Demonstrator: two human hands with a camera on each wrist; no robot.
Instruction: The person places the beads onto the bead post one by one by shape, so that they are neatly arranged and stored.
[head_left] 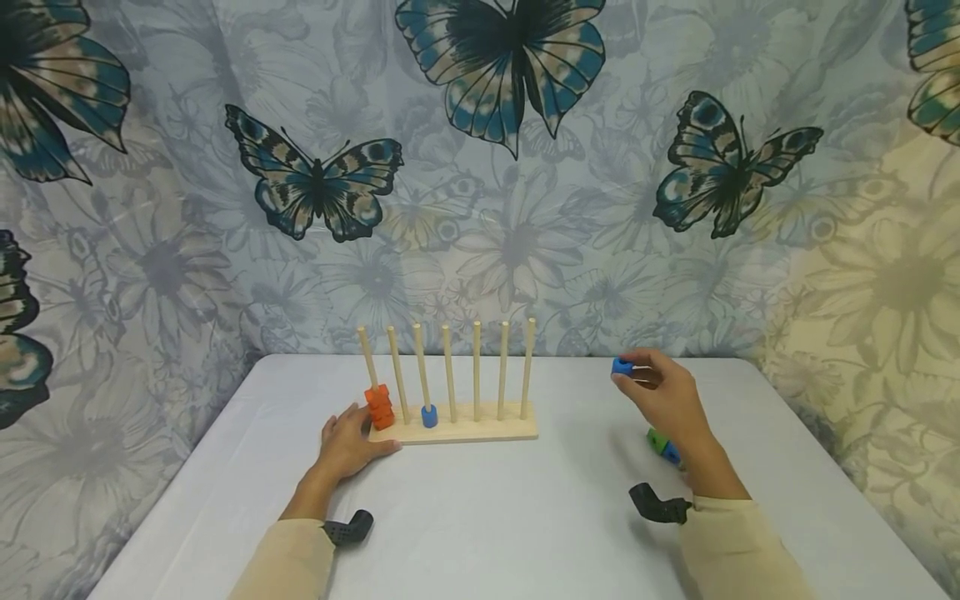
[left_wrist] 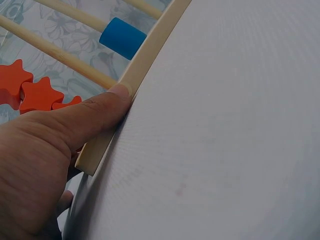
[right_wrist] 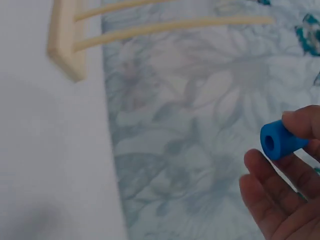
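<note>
the left sleeve (head_left: 288, 562) and the right sleeve (head_left: 742, 550) are plain pale cream-beige cloth, long and lightly creased. at their ends sit a black left wrist piece (head_left: 351, 529) and a black right wrist piece (head_left: 658, 505), each bent like an elbow and blunt at the tip, their finer markings too small to tell.

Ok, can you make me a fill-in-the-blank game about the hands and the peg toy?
1. The right hand pinches a small ____ cylinder.
2. The wooden base holds ____ pegs.
3. The orange pieces stacked on one peg are shaped like ____.
4. The left hand has its ____ on the base's front edge.

Missing words: blue; seven; stars; thumb.
</note>
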